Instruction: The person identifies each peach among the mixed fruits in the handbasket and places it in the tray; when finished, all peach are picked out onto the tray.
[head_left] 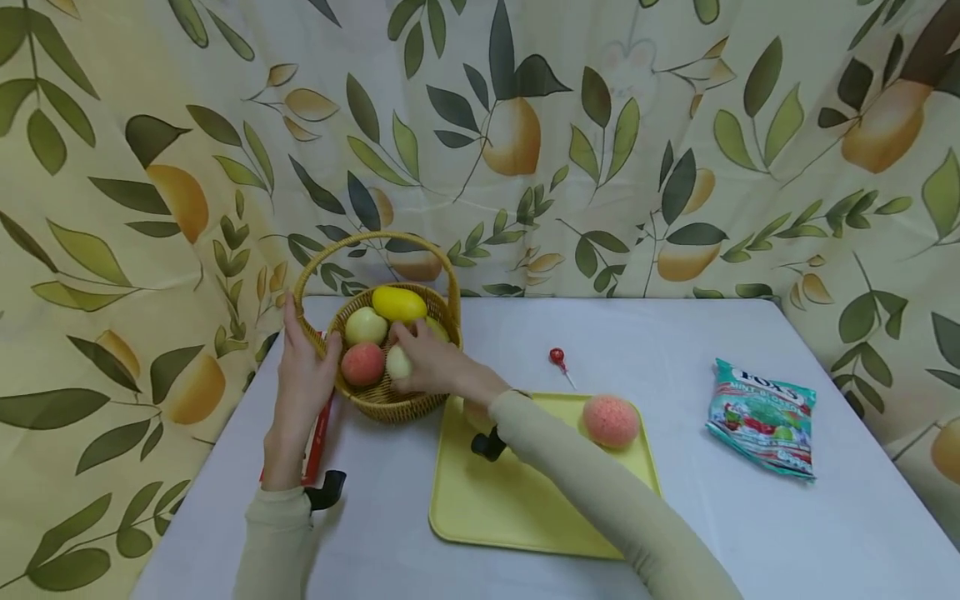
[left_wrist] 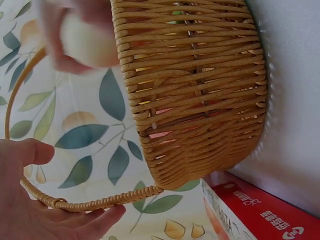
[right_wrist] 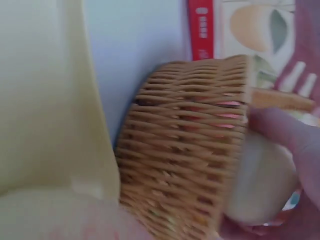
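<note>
A woven basket [head_left: 390,408] with an arched handle [head_left: 375,236] stands at the back left. It holds a yellow fruit [head_left: 399,304], a pale round fruit [head_left: 366,326], a pink peach [head_left: 363,364] and a partly covered greenish fruit [head_left: 437,329]. My right hand [head_left: 431,362] grips another pale round fruit [right_wrist: 262,180] at the basket's rim. My left hand [head_left: 303,375] touches the handle's left side, its thumb apart and its fingers [left_wrist: 95,220] fairly straight behind the handle.
A yellow tray [head_left: 525,508] bears a pink peach [head_left: 611,421] and a pale fruit [head_left: 476,414] partly hidden by my right arm. A red lollipop [head_left: 557,357] lies behind it. A teal candy bag [head_left: 765,421] is at right. A red box [left_wrist: 260,210] lies beside the basket.
</note>
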